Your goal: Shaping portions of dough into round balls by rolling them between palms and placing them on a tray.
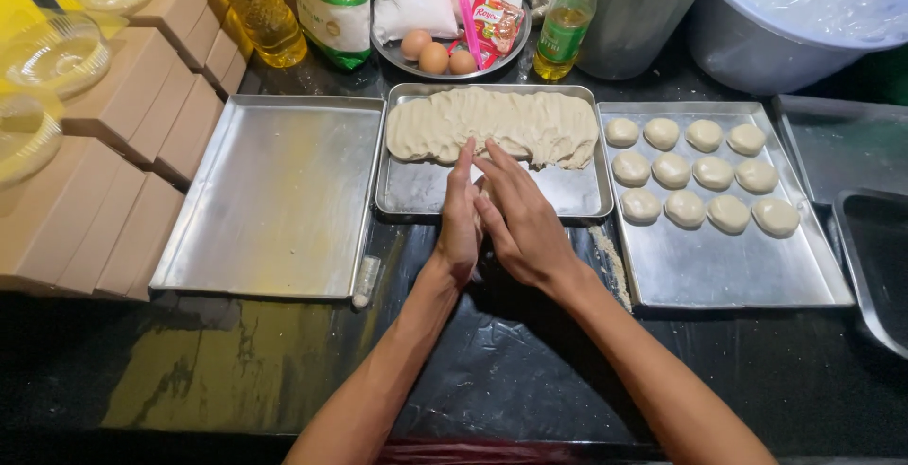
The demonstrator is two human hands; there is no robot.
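Black plastic sheeting covers the worktable [530, 370], where three metal trays sit side by side. Pressed palm to palm over the near edge of the middle tray [416, 195], the left hand [458, 228] and right hand [518, 221] cup something between them; what they hold is hidden, and only a pale sliver shows between the fingers. Just beyond the fingertips, a long slab of dough [492, 124] fills the far half of that tray, its long axis running left to right across the table. To the right, another tray [719, 276] holds twelve rounded dough balls [690, 167] in three rows, its near half bare. To the left lies an empty tray [274, 195]. Behind the middle tray, a round metal plate [392, 53] carries three brown eggs [435, 53] and bags of powder. Two oil bottles [565, 20] flank it. Cardboard boxes [113, 172] line the left edge, with clear bowls [52, 53] beyond them and a big covered tub [804, 11] at far right.
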